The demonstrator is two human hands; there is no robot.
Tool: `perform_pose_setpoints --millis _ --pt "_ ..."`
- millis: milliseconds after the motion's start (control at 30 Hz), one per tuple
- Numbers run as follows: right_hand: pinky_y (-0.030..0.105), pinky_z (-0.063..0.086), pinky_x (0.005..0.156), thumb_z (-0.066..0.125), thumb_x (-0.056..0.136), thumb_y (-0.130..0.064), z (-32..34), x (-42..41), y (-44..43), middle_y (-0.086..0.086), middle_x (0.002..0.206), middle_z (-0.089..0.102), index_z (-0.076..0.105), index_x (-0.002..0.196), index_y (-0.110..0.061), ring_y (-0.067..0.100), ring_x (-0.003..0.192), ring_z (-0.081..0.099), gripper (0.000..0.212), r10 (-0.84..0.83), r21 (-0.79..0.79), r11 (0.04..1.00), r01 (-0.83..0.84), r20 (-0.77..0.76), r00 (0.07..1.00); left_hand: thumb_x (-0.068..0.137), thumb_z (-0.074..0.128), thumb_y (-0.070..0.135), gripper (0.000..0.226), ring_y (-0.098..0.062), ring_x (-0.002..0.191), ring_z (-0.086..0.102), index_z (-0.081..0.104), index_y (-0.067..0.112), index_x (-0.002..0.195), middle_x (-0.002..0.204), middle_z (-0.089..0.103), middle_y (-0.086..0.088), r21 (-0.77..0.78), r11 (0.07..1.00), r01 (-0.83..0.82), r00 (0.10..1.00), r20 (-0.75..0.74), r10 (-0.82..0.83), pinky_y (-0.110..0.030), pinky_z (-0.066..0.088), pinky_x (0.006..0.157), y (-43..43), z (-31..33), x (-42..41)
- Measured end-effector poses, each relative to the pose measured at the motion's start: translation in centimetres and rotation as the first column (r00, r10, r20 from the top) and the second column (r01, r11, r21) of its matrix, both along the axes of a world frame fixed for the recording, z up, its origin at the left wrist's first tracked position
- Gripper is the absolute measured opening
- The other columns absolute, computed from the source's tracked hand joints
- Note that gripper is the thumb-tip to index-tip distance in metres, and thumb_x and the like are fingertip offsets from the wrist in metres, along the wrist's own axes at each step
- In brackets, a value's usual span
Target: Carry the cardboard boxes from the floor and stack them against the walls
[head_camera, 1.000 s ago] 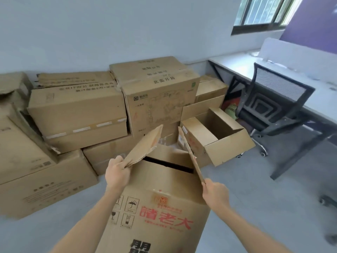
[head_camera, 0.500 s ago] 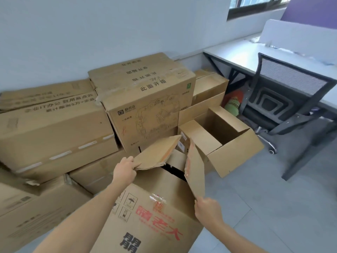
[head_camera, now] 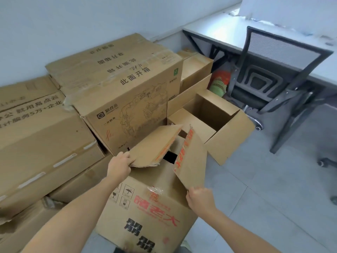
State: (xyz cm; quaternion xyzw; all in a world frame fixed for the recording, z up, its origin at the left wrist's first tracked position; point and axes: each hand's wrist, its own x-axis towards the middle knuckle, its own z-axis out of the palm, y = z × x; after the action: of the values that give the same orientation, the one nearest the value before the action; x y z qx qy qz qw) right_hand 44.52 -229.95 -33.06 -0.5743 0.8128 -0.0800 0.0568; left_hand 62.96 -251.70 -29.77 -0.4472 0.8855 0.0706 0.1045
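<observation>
A large cardboard box with red and black printing is right in front of me, tilted, its top flaps loose. My left hand grips the edge of its left flap. My right hand pinches the lower corner of its right flap, which stands up. Behind it, a stack of closed boxes leans against the white wall. An open empty box sits on the floor just past the held one.
A black mesh office chair stands at the right, in front of a white desk. A green and orange basket sits under the desk. Grey tiled floor stretches to the right. More boxes are stacked at the left.
I have moved closer to the stacked boxes and the view has tipped down. The held box came forward with me, and its two flaps have folded closer together.
</observation>
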Motion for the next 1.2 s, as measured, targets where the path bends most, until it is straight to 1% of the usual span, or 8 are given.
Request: perform_pose_setpoints --millis 100,267,467,567,633,700,833,1200 --pt "0.017 -0.011 0.055 0.083 0.021 -0.013 -1.1 3.0 -1.0 0.002 0.027 0.036 0.043 0.033 -0.012 0.016 0.019 0.033 0.042 -0.025 0.034 0.999 0.025 -0.002 1.000 0.089 0.043 0.004 0.044 -0.019 0.110 0.044 0.053 0.018 0.129 0.108 0.048 0.000 0.024 1.000 -0.004 0.999 0.051 0.003 -0.029 0.041 0.079 -2.5 -1.8 2.5" --pt "0.022 -0.013 0.066 0.023 0.049 -0.007 -4.8 8.3 -2.8 0.000 0.025 0.034 0.042 0.029 -0.014 0.013 0.018 0.032 0.028 -0.070 0.023 0.997 0.073 -0.085 0.994 0.089 0.045 0.007 0.053 -0.022 0.115 0.043 0.042 0.019 0.140 0.121 0.049 -0.004 0.058 0.994 0.096 0.982 0.157 -0.104 -0.031 0.042 0.077 -4.8 -5.6 6.2" --pt "0.020 -0.014 0.061 0.031 0.050 -0.010 -9.6 9.4 -5.4 0.003 0.024 0.035 0.043 0.028 -0.011 0.015 0.018 0.033 0.024 -0.106 0.158 0.982 0.107 -0.018 0.994 0.070 0.072 0.005 0.047 -0.025 0.091 0.057 0.063 0.012 0.115 0.099 0.062 -0.006 -0.010 0.965 0.262 0.947 0.194 -0.255 -0.031 0.046 0.057 -7.1 -10.2 6.1" --pt "0.016 0.008 0.037 0.079 0.031 -0.014 -11.7 11.0 -7.7 0.005 0.042 0.055 0.060 0.048 -0.013 0.016 0.035 0.052 0.025 -0.069 0.333 0.942 0.043 0.066 0.995 0.084 0.051 0.001 0.035 -0.025 0.112 0.049 0.055 0.014 0.117 0.116 0.056 -0.005 0.015 0.969 0.247 0.905 0.354 -0.236 -0.034 0.044 0.087 -8.2 -12.4 6.1" --pt "0.027 0.047 0.078 0.072 0.065 -0.005 -13.1 11.5 -9.0 0.020 0.120 0.060 0.058 0.119 -0.008 0.027 0.106 0.060 0.056 -0.066 0.323 0.947 -0.003 0.204 0.977 0.093 0.038 0.007 0.052 -0.028 0.131 0.034 0.032 0.022 0.143 0.139 0.041 -0.006 0.154 0.975 0.163 0.854 0.472 -0.218 -0.038 0.032 0.104 -8.7 -13.9 6.8" --pt "0.041 0.021 0.111 0.040 0.087 0.003 -12.7 11.9 -9.9 0.011 0.157 0.009 0.012 0.149 -0.027 0.034 0.142 0.014 0.075 -0.155 0.514 0.856 -0.048 0.344 0.926 0.096 0.039 0.017 0.062 -0.029 0.136 0.028 0.011 0.029 0.150 0.148 0.032 -0.006 0.231 0.967 0.105 0.852 0.481 -0.207 -0.041 0.029 0.107 -8.7 -14.5 8.0" --pt "0.044 0.018 0.112 0.032 0.089 -0.001 -11.2 11.4 -10.7 0.010 0.157 -0.004 0.000 0.149 -0.033 0.033 0.144 0.003 0.076 -0.177 0.610 0.791 -0.049 0.306 0.935 0.092 0.045 0.019 0.051 -0.028 0.124 0.037 0.032 0.026 0.141 0.139 0.041 -0.007 0.310 0.949 0.057 0.864 0.460 -0.203 -0.040 0.036 0.100 -8.5 -13.9 10.4" --pt "0.041 0.027 0.108 0.035 0.091 -0.007 -2.3 10.9 -11.3 0.016 0.153 0.017 0.003 0.150 -0.028 0.034 0.139 0.018 0.070 -0.148 0.570 0.820 -0.041 0.281 0.948 0.094 0.033 0.014 0.042 -0.028 0.126 0.037 0.038 0.018 0.135 0.141 0.042 -0.007 0.323 0.945 -0.048 0.943 0.326 -0.063 -0.036 0.039 0.095 -4.4 -6.8 12.6"
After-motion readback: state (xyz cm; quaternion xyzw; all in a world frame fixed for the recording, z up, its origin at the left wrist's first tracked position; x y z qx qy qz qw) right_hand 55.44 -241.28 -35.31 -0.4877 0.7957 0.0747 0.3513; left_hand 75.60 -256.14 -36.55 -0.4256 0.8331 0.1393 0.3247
